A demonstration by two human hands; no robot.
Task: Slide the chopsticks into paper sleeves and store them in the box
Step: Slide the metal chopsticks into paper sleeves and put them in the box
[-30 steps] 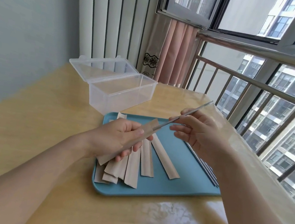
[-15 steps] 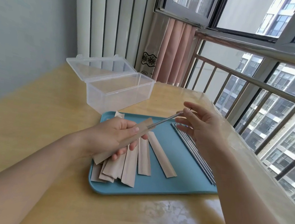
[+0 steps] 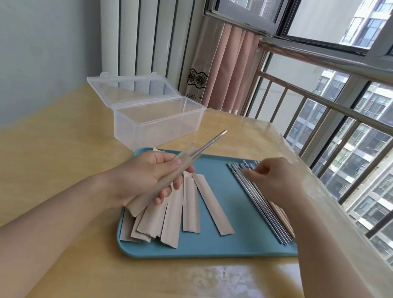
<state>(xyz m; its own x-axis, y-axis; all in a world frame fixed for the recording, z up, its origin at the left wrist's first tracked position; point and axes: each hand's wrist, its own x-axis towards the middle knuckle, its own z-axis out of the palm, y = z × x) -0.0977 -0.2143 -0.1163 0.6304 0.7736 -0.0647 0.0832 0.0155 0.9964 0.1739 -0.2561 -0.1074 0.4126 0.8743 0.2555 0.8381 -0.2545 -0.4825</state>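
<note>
At frame centre the left hand (image 3: 148, 180) grips a paper sleeve (image 3: 158, 181) with one metal chopstick (image 3: 211, 142) sticking out its top. The right hand (image 3: 275, 183), fingers loosely curled, touches the row of chopsticks (image 3: 259, 203) on the right of the blue tray (image 3: 239, 244). The clear box (image 3: 158, 124) stands open, upper left of the tray.

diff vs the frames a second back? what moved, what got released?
The right hand let go of the sleeved metal chopstick and moved down to the loose steel chopsticks on the blue tray. The left hand still grips the tan paper sleeve. Clear plastic box unchanged, open.
</note>
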